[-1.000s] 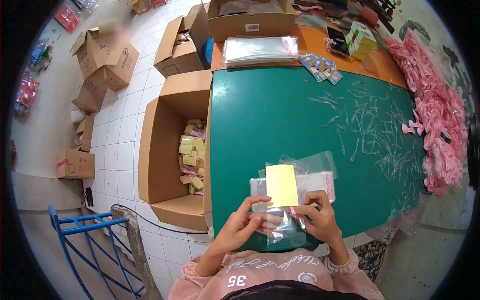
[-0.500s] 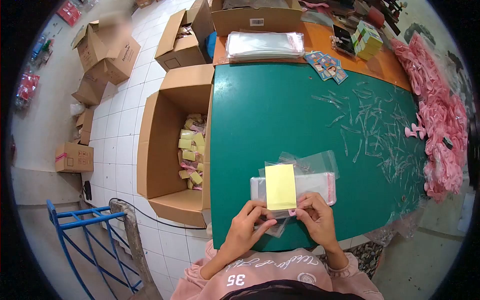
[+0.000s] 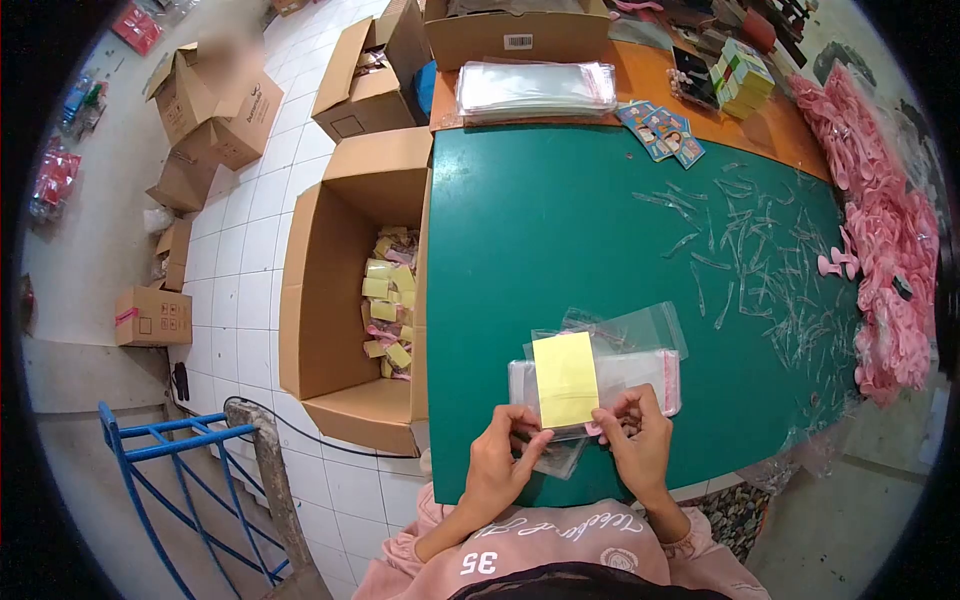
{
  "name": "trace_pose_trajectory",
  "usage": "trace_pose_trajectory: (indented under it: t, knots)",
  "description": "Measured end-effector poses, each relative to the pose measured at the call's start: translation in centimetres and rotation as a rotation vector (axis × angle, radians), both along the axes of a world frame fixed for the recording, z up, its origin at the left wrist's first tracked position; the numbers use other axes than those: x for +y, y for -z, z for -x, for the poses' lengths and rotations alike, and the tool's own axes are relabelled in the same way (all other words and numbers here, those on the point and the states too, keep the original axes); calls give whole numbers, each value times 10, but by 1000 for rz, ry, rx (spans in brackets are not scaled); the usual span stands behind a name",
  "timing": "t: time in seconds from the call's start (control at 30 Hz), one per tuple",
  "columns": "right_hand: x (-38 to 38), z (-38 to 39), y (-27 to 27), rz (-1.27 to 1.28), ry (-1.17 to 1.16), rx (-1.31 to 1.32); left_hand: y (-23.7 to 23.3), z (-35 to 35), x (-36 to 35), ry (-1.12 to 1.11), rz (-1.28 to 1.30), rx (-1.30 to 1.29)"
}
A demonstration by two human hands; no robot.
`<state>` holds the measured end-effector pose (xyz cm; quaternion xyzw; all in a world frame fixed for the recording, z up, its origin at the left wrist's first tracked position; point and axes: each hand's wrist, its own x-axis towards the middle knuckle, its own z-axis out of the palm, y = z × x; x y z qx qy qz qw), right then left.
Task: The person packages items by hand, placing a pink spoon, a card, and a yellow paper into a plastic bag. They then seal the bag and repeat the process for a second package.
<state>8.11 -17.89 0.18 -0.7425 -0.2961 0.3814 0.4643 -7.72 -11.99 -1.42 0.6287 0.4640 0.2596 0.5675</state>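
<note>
A yellow card point(image 3: 566, 378), which seems to sit in a clear sleeve, lies upright over a stack of clear plastic bags point(image 3: 655, 375). My left hand point(image 3: 503, 455) pinches at its lower left corner, fingers curled. At the lower right corner, my right hand point(image 3: 637, 440) has thumb and fingers closed on the edge. A small pink piece point(image 3: 593, 429) shows beside my right thumb; the rest of it is hidden. More loose clear bags point(image 3: 640, 328) stick out behind the card, and another clear bag point(image 3: 562, 460) lies under my hands.
Left of the green table point(image 3: 540, 230) stands an open carton point(image 3: 335, 300) holding yellow-carded packets point(image 3: 392, 300). Thin clear plastic pieces point(image 3: 770, 260) lie scattered at right, beside a pink heap point(image 3: 885, 240). Bags point(image 3: 535, 90), blue cards point(image 3: 662, 132) and a box point(image 3: 517, 35) are at the back.
The view has shifted slightly, moving the whole scene a little to the right. Both hands stay at the card's lower edge, and the card tilts slightly more.
</note>
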Motion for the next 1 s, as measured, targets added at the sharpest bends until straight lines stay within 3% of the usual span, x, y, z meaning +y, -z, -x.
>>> trace_pose_trajectory:
  t: [0.17,0.27,0.37,0.43,0.53,0.6,0.67,0.7,0.77,0.9,1.0]
  knots:
    - [-4,-3,9,-69,-94,-70,-9,3,6,134,-104,73]
    - [1,-11,-11,35,-183,-1,-27,-1,7,113,-116,90]
    - [-1,-44,-30,13,-459,-129,-44,0,12,192,-172,77]
    - [-1,-87,-44,42,-485,-407,-56,5,22,201,-253,72]
    - [6,-181,-72,160,-337,-743,-59,31,49,81,-335,61]
    - [-4,-281,-61,232,-191,-974,-45,60,75,-181,-360,54]
    - [-15,-389,-45,336,-82,-1104,-35,93,107,-351,-403,174]
    - [-29,-442,-30,390,-51,-1184,-26,112,119,-391,-475,355]
    - [-48,-485,-13,440,-11,-1243,-11,140,131,-471,-615,719]
    - [-66,-542,27,400,-184,-1441,-17,135,117,-372,-397,591]
    - [-61,-515,30,433,-22,-1563,-23,113,110,-221,-338,528]
